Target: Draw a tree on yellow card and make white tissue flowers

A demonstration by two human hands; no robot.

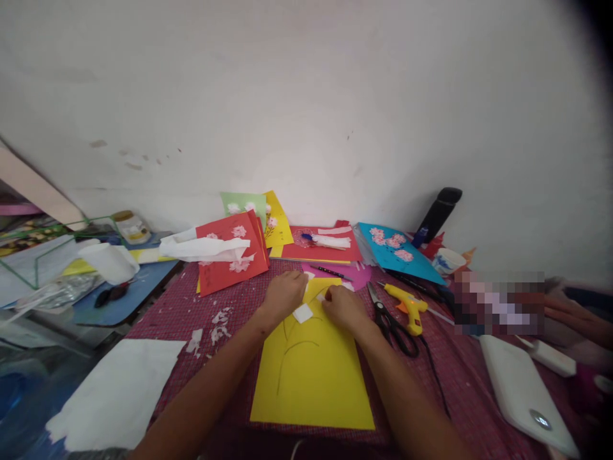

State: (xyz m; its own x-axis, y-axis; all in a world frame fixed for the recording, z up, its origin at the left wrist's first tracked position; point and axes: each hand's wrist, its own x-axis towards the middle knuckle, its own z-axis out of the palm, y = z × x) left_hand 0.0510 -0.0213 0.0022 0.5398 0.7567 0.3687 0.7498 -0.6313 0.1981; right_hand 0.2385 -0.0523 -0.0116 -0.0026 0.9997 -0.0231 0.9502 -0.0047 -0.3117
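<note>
A yellow sheet of paper (313, 377) with dark curved pencil lines lies in front of me. Over its upper left part, my left hand (286, 295) is closed, its fingers curled; what they hold, if anything, is hidden. My right hand (341, 308) pinches at the sheet's upper right, with a bit of white tissue paper (321, 298) at its fingertips. Between the hands a small white paper square (302, 313) rests on the yellow sheet. Just beyond are a purple paper (361, 276) and a dark pencil (330, 273).
Right of the sheet lie black-handled scissors (395, 329) and a yellow glue gun (407, 306). Flower-decorated cards, one red (227, 275) and one blue (402, 252), stand farther back. White tissue (124, 390) lies front left, a white power bank (527, 390) at right.
</note>
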